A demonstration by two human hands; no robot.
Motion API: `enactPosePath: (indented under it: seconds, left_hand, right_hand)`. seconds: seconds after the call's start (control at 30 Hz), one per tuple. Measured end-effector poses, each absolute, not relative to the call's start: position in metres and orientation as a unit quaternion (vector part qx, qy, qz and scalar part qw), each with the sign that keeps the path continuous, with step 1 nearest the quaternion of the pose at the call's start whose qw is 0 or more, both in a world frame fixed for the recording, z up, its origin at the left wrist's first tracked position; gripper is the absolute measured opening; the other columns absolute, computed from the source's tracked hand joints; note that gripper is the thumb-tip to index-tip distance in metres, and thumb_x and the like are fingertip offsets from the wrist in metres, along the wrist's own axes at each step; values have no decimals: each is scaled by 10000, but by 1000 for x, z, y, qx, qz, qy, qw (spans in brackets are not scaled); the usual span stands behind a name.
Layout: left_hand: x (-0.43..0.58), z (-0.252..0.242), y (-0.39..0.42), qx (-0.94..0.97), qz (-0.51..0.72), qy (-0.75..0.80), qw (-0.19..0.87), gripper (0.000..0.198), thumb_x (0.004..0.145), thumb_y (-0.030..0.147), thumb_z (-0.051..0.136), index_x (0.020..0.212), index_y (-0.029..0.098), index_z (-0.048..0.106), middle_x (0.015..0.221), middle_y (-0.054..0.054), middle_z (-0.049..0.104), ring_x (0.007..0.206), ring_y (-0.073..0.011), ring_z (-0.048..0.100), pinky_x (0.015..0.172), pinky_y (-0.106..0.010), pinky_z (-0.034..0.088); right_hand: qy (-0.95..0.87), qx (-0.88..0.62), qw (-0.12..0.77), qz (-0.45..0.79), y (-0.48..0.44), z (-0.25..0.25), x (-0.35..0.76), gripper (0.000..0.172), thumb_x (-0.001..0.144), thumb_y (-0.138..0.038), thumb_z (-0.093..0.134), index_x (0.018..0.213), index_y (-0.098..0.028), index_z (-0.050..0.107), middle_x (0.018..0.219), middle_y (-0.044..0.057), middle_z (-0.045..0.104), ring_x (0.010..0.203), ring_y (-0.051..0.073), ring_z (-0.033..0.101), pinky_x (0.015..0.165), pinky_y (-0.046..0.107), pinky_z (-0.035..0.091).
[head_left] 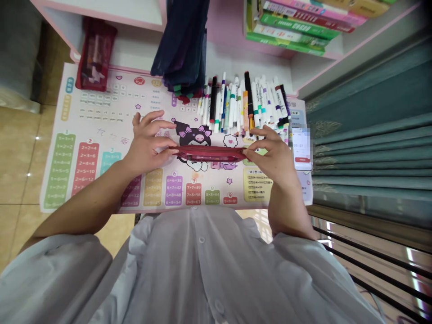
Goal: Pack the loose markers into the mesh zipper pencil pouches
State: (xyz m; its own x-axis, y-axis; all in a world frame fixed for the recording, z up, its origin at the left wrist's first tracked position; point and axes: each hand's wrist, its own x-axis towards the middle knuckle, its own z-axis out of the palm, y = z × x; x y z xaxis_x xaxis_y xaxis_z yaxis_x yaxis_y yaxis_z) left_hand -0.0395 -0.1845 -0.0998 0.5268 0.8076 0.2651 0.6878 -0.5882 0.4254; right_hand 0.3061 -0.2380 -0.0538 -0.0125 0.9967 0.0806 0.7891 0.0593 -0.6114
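A dark red zippered pencil pouch stretches between my two hands above the printed desk mat, its zipper edge toward me. Pens seem to show through its clear side. My left hand pinches the left end between thumb and index finger, the other fingers spread. At the right end, my right hand pinches the corner in the same way. Just beyond the pouch lies a row of markers with white, black, and orange barrels. Whether the zipper is fully closed I cannot tell.
A stack of dark blue pouches lies left of the markers. Another red pouch with contents rests at the back left. A phone lies at the mat's right edge. Books fill the right shelf, near a teal curtain.
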Motion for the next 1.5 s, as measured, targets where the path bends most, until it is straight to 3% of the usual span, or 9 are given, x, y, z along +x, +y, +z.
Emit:
enactPosePath:
  seconds: [0.5, 1.5]
  left_hand:
    - [-39, -103, -185, 858, 280, 415, 115, 361, 886, 580, 582, 730, 269, 679, 1188, 31, 689, 1352, -307, 424, 1138, -578, 222]
    - [-41, -101, -184, 864, 257, 418, 114, 365, 893, 576, 582, 773, 238, 647, 1202, 43, 667, 1367, -272, 381, 1150, -549, 201]
  right_hand:
    - [-648, -676, 289, 199, -240, -58, 310, 119, 757, -284, 702, 647, -278, 656, 1271, -10, 673, 1401, 314, 470, 1183, 577, 374]
    - [-633, -686, 308, 184, -239, -61, 328, 116, 758, -296, 701, 657, -270, 651, 1225, -4, 702, 1353, 320, 522, 1160, 575, 394]
